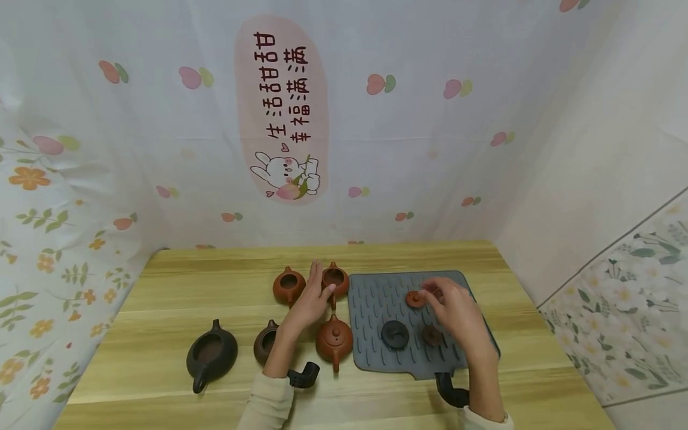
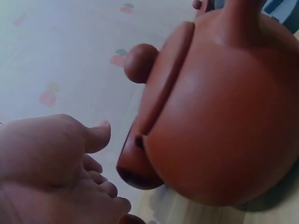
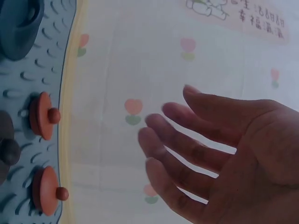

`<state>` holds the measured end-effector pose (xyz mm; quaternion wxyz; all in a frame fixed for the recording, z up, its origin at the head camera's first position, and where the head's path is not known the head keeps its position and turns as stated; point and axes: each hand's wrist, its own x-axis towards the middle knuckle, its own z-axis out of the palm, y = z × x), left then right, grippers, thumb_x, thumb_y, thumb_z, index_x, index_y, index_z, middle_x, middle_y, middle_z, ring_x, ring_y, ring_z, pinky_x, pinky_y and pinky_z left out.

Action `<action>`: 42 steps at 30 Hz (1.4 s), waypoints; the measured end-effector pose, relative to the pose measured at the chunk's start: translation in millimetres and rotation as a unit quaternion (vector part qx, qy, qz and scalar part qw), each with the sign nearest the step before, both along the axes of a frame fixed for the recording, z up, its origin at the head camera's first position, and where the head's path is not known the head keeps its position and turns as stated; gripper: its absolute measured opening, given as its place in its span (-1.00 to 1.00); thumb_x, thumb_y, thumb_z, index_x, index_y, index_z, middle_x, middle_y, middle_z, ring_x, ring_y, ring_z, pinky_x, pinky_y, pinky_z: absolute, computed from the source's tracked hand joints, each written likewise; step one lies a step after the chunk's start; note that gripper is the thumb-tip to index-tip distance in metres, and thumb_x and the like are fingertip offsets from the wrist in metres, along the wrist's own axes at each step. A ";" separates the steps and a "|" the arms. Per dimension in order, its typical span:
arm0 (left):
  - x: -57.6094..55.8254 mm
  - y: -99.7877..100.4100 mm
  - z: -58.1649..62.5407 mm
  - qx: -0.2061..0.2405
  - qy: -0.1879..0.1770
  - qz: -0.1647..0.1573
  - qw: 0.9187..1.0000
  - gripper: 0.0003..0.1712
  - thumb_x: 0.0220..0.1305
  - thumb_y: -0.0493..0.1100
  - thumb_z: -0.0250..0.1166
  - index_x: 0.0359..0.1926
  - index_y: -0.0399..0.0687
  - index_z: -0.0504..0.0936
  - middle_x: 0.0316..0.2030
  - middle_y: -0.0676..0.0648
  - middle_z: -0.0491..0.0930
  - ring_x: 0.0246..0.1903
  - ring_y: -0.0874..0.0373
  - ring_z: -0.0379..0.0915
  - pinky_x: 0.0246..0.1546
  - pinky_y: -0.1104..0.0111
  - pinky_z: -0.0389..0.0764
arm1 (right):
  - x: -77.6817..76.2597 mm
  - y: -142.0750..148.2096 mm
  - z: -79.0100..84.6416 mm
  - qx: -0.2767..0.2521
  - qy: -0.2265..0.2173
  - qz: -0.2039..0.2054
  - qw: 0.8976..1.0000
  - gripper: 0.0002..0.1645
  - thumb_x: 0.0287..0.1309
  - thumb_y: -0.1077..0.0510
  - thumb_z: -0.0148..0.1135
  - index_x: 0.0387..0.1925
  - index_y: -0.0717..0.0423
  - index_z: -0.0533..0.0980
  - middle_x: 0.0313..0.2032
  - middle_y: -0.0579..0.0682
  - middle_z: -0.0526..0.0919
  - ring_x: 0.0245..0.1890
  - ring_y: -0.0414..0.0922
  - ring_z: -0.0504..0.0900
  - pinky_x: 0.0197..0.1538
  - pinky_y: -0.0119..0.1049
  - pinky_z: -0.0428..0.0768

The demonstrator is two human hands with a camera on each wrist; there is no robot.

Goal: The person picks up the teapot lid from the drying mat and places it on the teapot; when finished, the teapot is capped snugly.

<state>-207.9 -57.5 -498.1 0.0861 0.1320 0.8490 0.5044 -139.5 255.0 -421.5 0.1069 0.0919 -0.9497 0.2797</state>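
Observation:
My left hand (image 1: 310, 303) reaches between two lidless red clay teapots at the back, its fingers straight and overlapping the left side of the right-hand teapot (image 1: 343, 288). The other red teapot (image 1: 280, 294) stands just left of it. A lidded red teapot (image 2: 224, 116) fills much of the left wrist view, apart from that hand. Over the grey mat (image 1: 371, 304), my right hand (image 1: 457, 307) hangs with loosely bent fingers and holds nothing. Near its fingertips lies a red lid (image 1: 414, 299); a second red lid (image 3: 46, 191) shows in the right wrist view.
A black ring-handled lid (image 1: 395, 334) and a dark brown lid (image 1: 432, 337) lie on the mat. Left on the wooden table (image 1: 145, 316) stand a lidless black teapot (image 1: 227, 360) and a lidless brown teapot (image 1: 260, 351), partly behind my left forearm. A patterned curtain (image 1: 408, 149) hangs behind.

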 end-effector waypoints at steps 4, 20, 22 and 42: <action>-3.3 1.6 -4.1 0.002 -0.004 -0.004 1.000 -0.19 0.81 -0.22 -0.01 0.75 -0.43 -0.23 0.75 -0.44 -0.42 0.74 -0.41 -0.42 0.67 -0.32 -0.02 | -12.1 13.9 -1.1 -0.003 -0.002 -0.023 1.000 -0.79 0.51 0.23 0.40 0.00 0.34 0.72 -0.12 0.25 0.80 -0.15 0.21 0.80 -0.11 0.19 0.77; 0.9 -3.5 -23.3 0.004 0.015 0.015 1.000 -0.25 0.78 -0.32 -0.05 0.76 -0.38 -0.15 0.75 -0.45 -0.29 0.72 -0.45 -0.44 0.66 -0.36 -0.07 | -47.0 67.7 -33.0 -0.003 -0.076 -0.075 0.994 -0.78 0.49 0.31 0.35 0.00 0.45 0.68 -0.07 0.41 0.78 -0.04 0.38 0.77 -0.08 0.26 0.74; 0.6 -2.6 -24.3 0.012 0.020 0.018 1.000 -0.26 0.79 -0.30 -0.06 0.76 -0.38 -0.15 0.75 -0.45 -0.28 0.72 -0.46 -0.44 0.65 -0.38 -0.08 | -51.0 68.9 -35.4 -0.004 -0.082 -0.077 0.994 -0.79 0.49 0.33 0.33 -0.01 0.45 0.68 -0.09 0.42 0.78 -0.05 0.37 0.77 -0.09 0.25 0.73; -3.6 5.8 -44.8 0.079 0.016 0.052 0.995 -0.27 0.75 -0.35 -0.04 0.78 -0.26 -0.03 0.77 -0.38 -0.21 0.75 -0.37 -0.43 0.68 -0.35 -0.13 | -71.2 80.4 -60.2 0.015 -0.130 -0.033 0.991 -0.89 0.26 0.50 0.40 -0.21 0.52 0.62 -0.31 0.32 0.73 -0.27 0.18 0.71 -0.17 0.09 0.72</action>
